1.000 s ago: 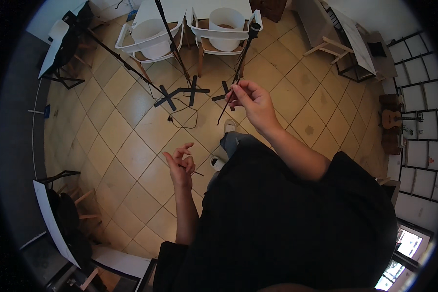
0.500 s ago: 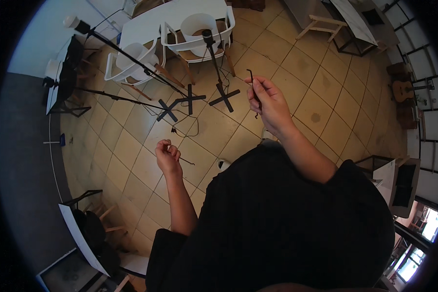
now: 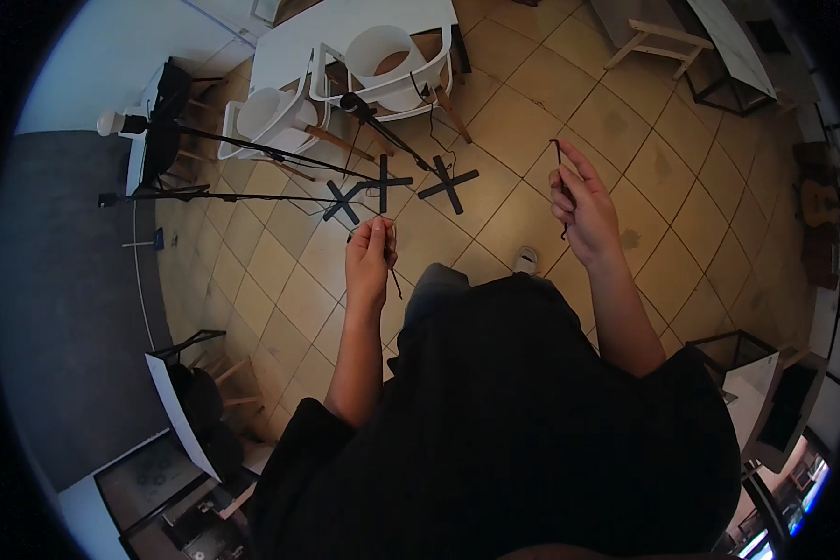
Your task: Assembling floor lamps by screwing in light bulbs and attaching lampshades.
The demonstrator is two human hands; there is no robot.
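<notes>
We pinch the thin black cord (image 3: 394, 278) in our left hand (image 3: 370, 257) and right hand (image 3: 583, 210), best kept taut and untwisted above the floor tiles (image 3: 495, 121).

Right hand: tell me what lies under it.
Under the right hand, which pinches a thin black cord, lies bare tiled floor. A white shoe toe shows lower left; the tiles directly beneath the hand are covered.

Two white chairs (image 3: 345, 84) stood at a white bench (image 3: 308, 37) on the tiled floor (image 3: 551, 103). Beside them, two microphone stands (image 3: 383, 177) rested on cross-shaped bases. A guitar (image 3: 817, 201) lay near the floor's right edge.
</notes>
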